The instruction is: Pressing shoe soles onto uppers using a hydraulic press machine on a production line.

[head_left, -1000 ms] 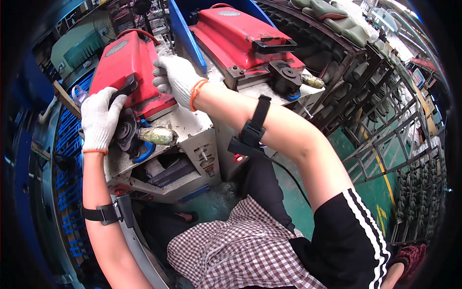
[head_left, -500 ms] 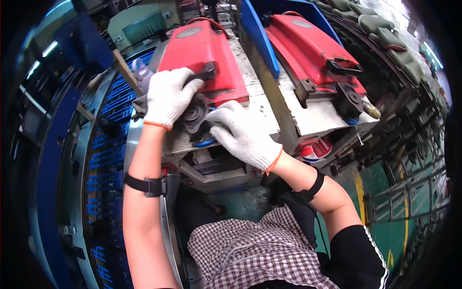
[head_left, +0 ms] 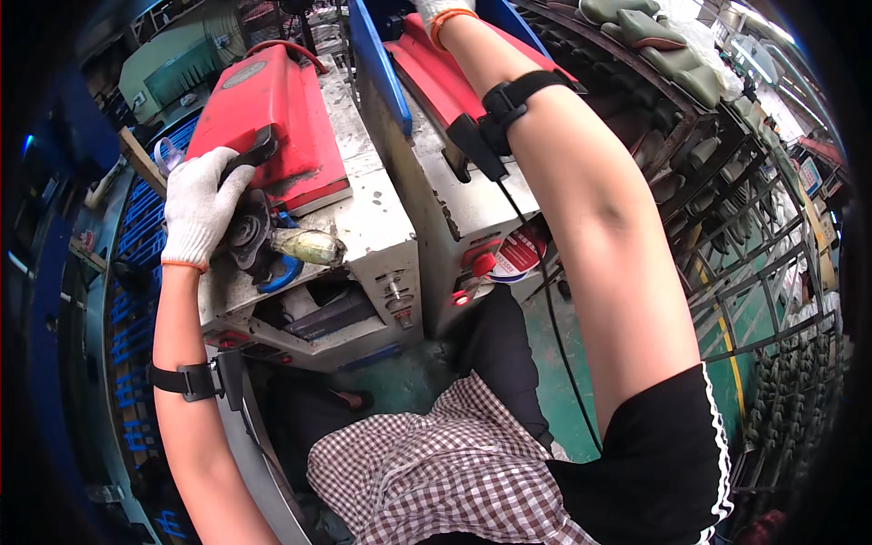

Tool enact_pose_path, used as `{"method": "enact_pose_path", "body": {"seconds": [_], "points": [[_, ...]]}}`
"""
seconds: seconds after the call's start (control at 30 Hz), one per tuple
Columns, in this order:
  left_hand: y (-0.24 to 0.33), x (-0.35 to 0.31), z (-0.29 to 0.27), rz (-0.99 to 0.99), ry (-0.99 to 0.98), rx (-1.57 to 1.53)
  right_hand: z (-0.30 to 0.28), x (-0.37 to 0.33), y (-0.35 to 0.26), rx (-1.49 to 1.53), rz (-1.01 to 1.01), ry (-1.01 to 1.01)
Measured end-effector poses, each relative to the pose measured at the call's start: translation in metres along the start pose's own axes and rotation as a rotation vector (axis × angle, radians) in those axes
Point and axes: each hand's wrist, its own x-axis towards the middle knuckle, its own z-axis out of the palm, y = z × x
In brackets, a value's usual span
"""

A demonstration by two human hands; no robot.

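My left hand (head_left: 198, 202), in a white knit glove, is closed around the black handle (head_left: 257, 151) of the left red machine cover (head_left: 277, 109). Just below that handle sits a dark round clamp part (head_left: 247, 230) with a blue piece (head_left: 283, 271) and a stubby lever grip wrapped in worn yellowish tape (head_left: 309, 245). My right arm stretches far forward across the right red cover (head_left: 427, 77). Only part of my gloved right hand (head_left: 443, 7) shows at the top edge, near the blue bin (head_left: 386, 68); its fingers lie outside the picture.
Between the two machines runs a gap beside the grey-white housings (head_left: 377, 213). A red knob (head_left: 483, 263) sticks out at the front. Metal racks (head_left: 772, 272) with dark parts fill the right side, and a blue slatted frame (head_left: 136, 300) lies to the left. A cable hangs from my right arm strap.
My right hand has left the clamp part and reached far forward to the top edge. My left hand stays on the handle. The view has shifted right, and the taped grip now shows.
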Motion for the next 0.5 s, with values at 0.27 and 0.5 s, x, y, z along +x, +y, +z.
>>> {"method": "enact_pose_path", "body": {"seconds": [0.27,0.5], "points": [[-0.018,-0.042,-0.042,-0.082,-0.052,0.079,-0.204,-0.136,-0.197,1.348,0.355,-0.741],[-0.016,-0.028,-0.043,-0.220,-0.306,0.075,-0.245,-0.169,-0.262,1.296,0.474,-1.503]]}}
